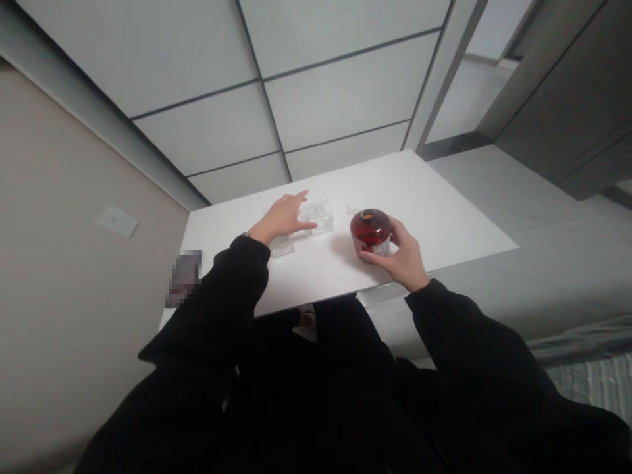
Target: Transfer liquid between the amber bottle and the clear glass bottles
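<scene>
My right hand (pixel 402 257) is wrapped round the side of a dark red glass bottle (pixel 368 230), round-shouldered with a short open neck and a pale label. The bottle is upright over the right part of the white table. My left hand (pixel 284 217) is spread open with thumb and fingers apart, beside a clear transparent box (pixel 320 216); whether it touches the box I cannot tell. Below that hand lies a small clear rectangular piece (pixel 283 249), perhaps a lid. A small clear item (pixel 352 209), too small to name, lies between the box and the bottle.
The white table (pixel 444 217) has its front edge close to my body. A blurred-out object (pixel 184 278) is at its left edge. Grey panelled doors (pixel 345 92) stand behind, and a wall with a socket (pixel 118 222) is at the left. Tiled floor (pixel 553 210) lies to the right.
</scene>
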A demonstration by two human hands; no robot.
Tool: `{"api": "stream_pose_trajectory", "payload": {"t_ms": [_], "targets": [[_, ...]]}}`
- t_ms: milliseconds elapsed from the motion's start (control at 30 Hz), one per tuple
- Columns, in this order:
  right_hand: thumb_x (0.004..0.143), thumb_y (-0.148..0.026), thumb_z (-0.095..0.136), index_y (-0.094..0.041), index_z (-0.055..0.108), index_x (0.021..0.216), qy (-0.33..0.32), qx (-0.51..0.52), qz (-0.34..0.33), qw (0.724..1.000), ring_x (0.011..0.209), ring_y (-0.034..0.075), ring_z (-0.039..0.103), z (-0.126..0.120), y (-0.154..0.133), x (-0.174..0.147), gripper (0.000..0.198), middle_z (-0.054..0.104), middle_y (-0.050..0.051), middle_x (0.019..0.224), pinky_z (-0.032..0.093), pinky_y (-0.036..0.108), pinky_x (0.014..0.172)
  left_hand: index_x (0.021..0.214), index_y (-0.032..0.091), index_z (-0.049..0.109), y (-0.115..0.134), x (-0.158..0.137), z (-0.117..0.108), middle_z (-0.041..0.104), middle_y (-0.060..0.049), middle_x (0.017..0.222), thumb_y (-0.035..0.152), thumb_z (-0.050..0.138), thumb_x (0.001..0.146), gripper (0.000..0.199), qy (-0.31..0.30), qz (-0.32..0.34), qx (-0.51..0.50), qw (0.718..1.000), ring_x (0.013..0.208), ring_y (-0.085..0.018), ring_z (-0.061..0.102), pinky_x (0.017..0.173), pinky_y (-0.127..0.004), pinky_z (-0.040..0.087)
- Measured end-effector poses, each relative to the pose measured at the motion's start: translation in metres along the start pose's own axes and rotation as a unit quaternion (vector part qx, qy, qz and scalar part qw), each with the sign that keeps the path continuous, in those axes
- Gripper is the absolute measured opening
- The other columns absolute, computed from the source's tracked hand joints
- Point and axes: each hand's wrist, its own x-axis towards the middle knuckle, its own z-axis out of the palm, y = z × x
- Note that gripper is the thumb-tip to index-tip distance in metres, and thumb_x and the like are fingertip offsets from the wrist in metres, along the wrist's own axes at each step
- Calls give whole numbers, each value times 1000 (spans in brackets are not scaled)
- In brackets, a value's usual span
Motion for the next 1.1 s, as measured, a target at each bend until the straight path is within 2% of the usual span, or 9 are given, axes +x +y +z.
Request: {"api": "stream_pose_trajectory", "payload": {"t_ms": [67, 167, 367, 567, 667, 767, 933, 1033, 1100], "targets": [[67, -55, 90, -19, 59, 144, 5, 2, -2, 1000, 128, 33, 65, -2, -1, 0, 91, 66, 16, 142, 59, 54, 106, 164, 10, 34, 6, 18, -2, 60, -22, 153, 57, 77, 84, 103, -43, 11, 13, 999, 144, -39, 52, 120, -49, 39], [68, -54, 89, -20, 58, 146, 13, 4, -2, 1000, 130, 33, 64, -5, -2, -1, 91, 64, 16, 144, 58, 54, 107, 163, 10, 36, 9, 26, -3, 69, -18, 141, 53, 74, 84, 98, -67, 9, 44, 997, 131, -38, 60, 112, -46, 43], [67, -55, 89, -20, 59, 144, 9, -3, 2, 1000, 129, 35, 65, -5, 1, -2, 90, 65, 16, 142, 58, 57, 108, 164, 11, 36, -1, -5, -4, 71, -18, 136, 54, 74, 83, 100, -63, 14, 56, 996, 126, -38, 61, 110, -46, 43], [68, -52, 90, -18, 60, 144, 0, -12, -13, 1000, 127, 34, 66, 4, -1, 3, 89, 67, 16, 140, 58, 56, 107, 165, 13, 36, -12, -36, -4, 69, -17, 138, 54, 80, 80, 105, -38, -2, 14, 999, 137, -39, 55, 119, -50, 39], [70, -53, 90, -18, 59, 145, -14, -24, -27, 999, 127, 34, 66, 8, -2, 11, 89, 66, 17, 142, 57, 57, 109, 166, 16, 34, -21, -53, -6, 61, -18, 151, 61, 82, 77, 111, 11, -8, -41, 999, 144, -38, 50, 123, -52, 37], [70, -54, 89, -19, 59, 146, -29, -47, -46, 997, 129, 34, 66, 13, 0, 23, 89, 65, 16, 143, 57, 58, 111, 166, 19, 33, -37, -75, -4, 51, -18, 162, 63, 77, 84, 104, 63, -38, -103, 992, 150, -36, 45, 126, -53, 34], [72, -56, 89, -18, 59, 146, -42, -95, -102, 989, 130, 36, 66, 27, 10, 51, 88, 66, 18, 143, 56, 60, 112, 164, 22, 34, -70, -107, 22, 51, -16, 162, 61, 80, 81, 102, 84, -45, -188, 978, 154, -34, 42, 129, -53, 31], [77, -54, 86, -17, 58, 148, -60, -155, -153, 974, 131, 35, 66, 36, 13, 66, 84, 66, 17, 144, 56, 57, 112, 149, 20, 49, -95, -118, 40, 62, -14, 147, 52, 63, 94, 65, 215, -99, -224, 945, 141, -27, 55, 125, -49, 37], [81, -52, 84, -18, 57, 149, -83, -207, -185, 957, 129, 34, 67, 40, 13, 75, 81, 66, 17, 143, 59, 55, 108, 118, 20, 61, -109, -122, 48, 71, -9, 117, 44, 56, 95, 33, 315, -188, -231, 901, 114, -23, 65, 110, -43, 47]]}}
